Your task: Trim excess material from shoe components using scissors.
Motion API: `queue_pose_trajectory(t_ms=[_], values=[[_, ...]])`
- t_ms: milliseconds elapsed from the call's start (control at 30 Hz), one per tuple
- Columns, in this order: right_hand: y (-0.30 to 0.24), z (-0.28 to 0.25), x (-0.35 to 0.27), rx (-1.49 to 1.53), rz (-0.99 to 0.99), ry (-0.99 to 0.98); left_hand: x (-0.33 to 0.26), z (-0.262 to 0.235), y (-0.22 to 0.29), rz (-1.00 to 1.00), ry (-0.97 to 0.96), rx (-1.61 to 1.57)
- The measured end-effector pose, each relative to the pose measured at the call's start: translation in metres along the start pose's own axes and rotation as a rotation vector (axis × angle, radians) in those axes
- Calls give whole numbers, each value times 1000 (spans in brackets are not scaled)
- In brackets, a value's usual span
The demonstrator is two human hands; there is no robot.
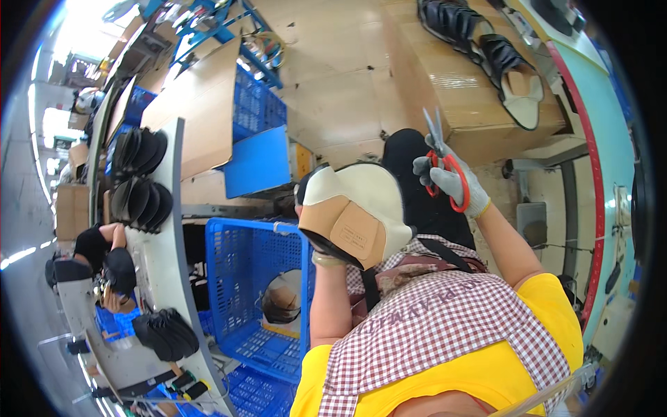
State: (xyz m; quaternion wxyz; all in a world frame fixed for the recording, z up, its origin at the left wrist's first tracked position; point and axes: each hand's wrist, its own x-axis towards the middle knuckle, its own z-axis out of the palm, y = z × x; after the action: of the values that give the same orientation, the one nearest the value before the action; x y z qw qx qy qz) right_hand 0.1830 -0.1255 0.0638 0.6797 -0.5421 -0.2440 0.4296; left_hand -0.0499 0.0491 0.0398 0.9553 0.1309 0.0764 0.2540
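Observation:
In front of my apron, my left hand (322,251) grips a shoe piece (372,191) from below and behind. The piece has a cream lining, a tan insole patch (351,226) and a black outer edge. Most of that hand is hidden behind it. Farther right, my right hand (455,182) wears a pale glove with dark fingertips. It holds scissors (458,191) by their red handles. Their blades (434,128) point up and away, slightly apart, and do not touch the shoe piece.
Left of me stands a blue plastic crate (257,229) with a roundish bundle inside. A bench (177,208) carries stacks of black shoe parts (142,201); another person's hand (114,299) works beyond it. On a cardboard box (445,76) at far right lie black sandals (511,66).

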Motion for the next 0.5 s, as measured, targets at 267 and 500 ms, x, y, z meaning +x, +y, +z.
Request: queue_pose_trajectory(t_ms=[267,500], values=[[50,63,37,532,241,-427,-1,-39,-11,-45,370,-114],[-2,36,44,-652,-108,224,-14,-18,-17,23,100,29]])
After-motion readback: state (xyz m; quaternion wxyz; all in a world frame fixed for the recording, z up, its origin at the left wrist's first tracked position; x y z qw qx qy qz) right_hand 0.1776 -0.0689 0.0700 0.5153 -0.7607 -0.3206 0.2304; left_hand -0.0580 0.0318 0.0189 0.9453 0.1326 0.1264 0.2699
